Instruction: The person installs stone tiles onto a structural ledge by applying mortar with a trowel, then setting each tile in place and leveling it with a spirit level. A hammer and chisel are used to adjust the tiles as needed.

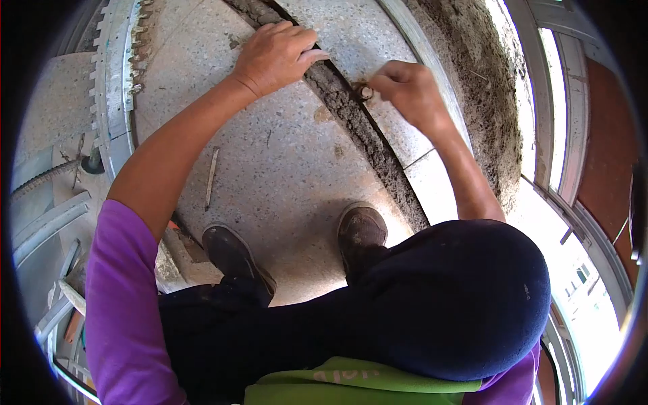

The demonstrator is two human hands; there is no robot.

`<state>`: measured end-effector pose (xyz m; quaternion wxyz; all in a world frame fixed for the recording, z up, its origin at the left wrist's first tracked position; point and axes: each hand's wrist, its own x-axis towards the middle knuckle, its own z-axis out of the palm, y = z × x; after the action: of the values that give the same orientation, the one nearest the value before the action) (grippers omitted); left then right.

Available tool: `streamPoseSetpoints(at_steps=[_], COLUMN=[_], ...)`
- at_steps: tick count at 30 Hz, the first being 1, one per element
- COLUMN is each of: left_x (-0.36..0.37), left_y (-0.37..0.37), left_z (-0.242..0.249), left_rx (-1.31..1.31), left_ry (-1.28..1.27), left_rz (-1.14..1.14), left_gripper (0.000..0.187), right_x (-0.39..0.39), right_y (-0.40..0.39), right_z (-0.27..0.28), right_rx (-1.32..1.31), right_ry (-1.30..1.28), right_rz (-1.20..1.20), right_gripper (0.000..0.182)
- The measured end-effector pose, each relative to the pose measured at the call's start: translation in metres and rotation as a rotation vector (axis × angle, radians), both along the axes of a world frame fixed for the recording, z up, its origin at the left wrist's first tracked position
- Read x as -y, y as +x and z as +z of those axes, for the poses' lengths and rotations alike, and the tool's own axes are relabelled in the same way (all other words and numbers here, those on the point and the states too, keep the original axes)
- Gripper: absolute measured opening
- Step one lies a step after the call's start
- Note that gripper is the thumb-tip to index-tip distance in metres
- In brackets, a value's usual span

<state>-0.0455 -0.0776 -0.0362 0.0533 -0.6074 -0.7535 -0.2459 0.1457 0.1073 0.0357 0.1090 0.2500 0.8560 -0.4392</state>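
Head view: upper centre, my left hand (273, 57) and right hand (413, 94), fingers bent, need light pressure beside the gap (354, 121); any grip, I cannot tell.

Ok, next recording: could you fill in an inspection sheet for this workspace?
Surface: speckled slab, stained in spots, crossed by a long groove of coarse grey-brown material
Job's things: small round piece at the groove's edge; identity unclear
Clutter: thin stick lying on the slab; ribbed bar off to the left
Grippers: bare hands; left hand over the groove, right hand blurred beside the round piece; grips unclear
Cables: nothing seen
Surroundings: toothed metal strip at left, rough earthy band at right, two shoes on the slab
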Motion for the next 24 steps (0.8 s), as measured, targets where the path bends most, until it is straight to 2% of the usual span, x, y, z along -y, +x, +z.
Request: streamPoseSetpoints(at_steps=[2, 12, 18, 21, 24], left_x=[0.003, 0.002, 0.001, 0.001, 0.001], left_y=[-0.001, 0.001, 0.000, 0.001, 0.001], left_z=[-0.003, -0.003, -0.003, -0.001, 0.002], left_rx=[-0.009, -0.029, -0.007, -0.015, -0.015], left_ry=[-0.003, -0.017, -0.003, 0.013, 0.017], left_rz=[0.005, 0.032, 0.023, 0.013, 0.006], left_gripper=[0.035, 0.034, 0.033, 0.033, 0.034], right_x=[-0.011, 0.000, 0.002, -0.004, -0.003], right_y=[0.002, -0.006, -0.022, -0.017, -0.013], right_z=[0.004, -0.011, -0.004, -0.006, -0.005], right_rx=[0.096, 0.008, 0.123, 0.020, -0.010], right_ry=[0.111, 0.260, 0.029, 0.069, 0.061], right_rz=[0.024, 0.082, 0.060, 0.176, 0.174], right_gripper=[0.018, 0.022, 0.022, 0.023, 0.023])
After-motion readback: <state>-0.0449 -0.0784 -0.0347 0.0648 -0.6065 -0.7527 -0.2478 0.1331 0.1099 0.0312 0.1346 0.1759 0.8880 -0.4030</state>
